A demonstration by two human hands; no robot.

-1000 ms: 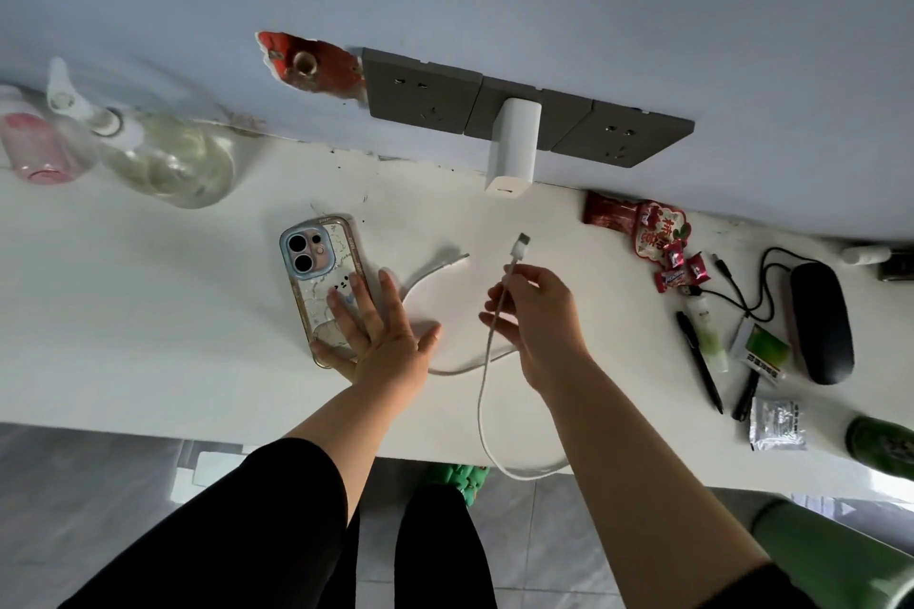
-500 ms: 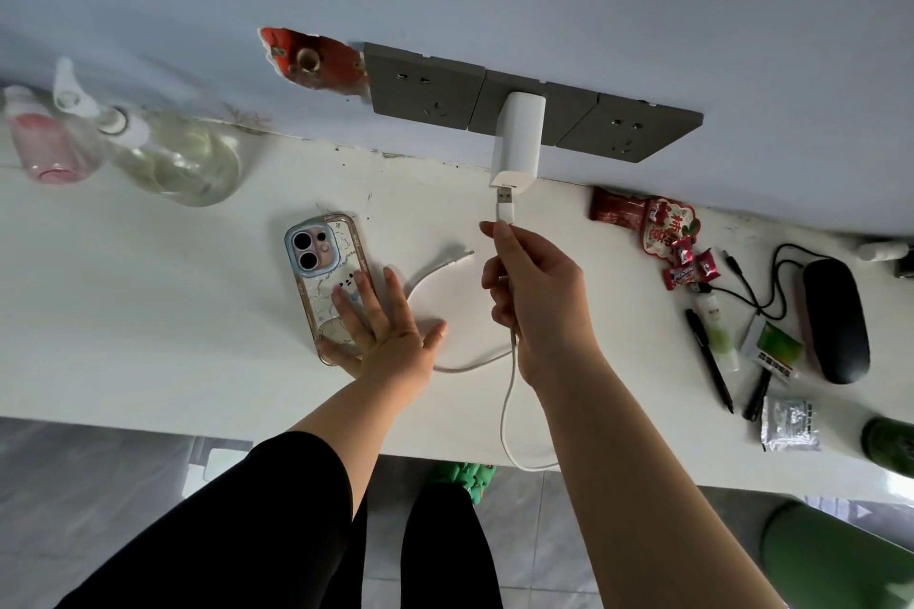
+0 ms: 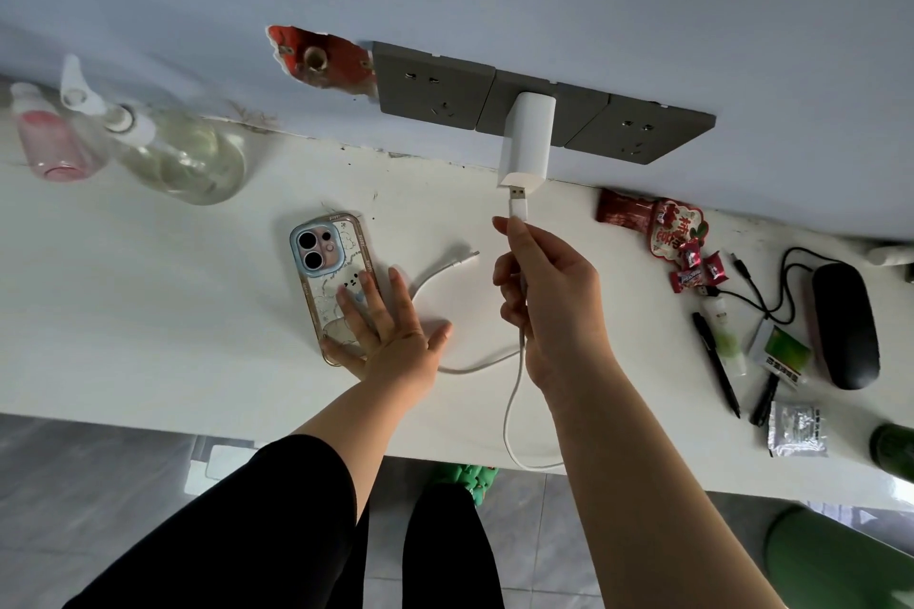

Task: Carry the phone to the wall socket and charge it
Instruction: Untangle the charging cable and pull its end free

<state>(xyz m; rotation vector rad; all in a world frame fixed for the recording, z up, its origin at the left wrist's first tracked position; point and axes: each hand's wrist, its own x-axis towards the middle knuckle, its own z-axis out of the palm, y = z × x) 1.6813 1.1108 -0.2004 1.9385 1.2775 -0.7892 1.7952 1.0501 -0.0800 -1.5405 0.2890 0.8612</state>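
Observation:
The phone, in a clear patterned case, lies face down on the white table. My left hand rests flat on its lower end, fingers spread. My right hand grips the white charging cable just behind its USB plug. The plug's metal tip sits right at the underside of the white charger, which is plugged into the grey wall socket strip. The cable's other end lies loose on the table beside the phone.
A clear spray bottle and a pink bottle stand at the back left. Red snack packets, pens, a black case with a black cable and a foil sachet crowd the right side. A broken patch in the wall sits left of the sockets.
My right hand has lifted the USB plug from above the table up to the charger's underside. The left hand has stayed on the phone.

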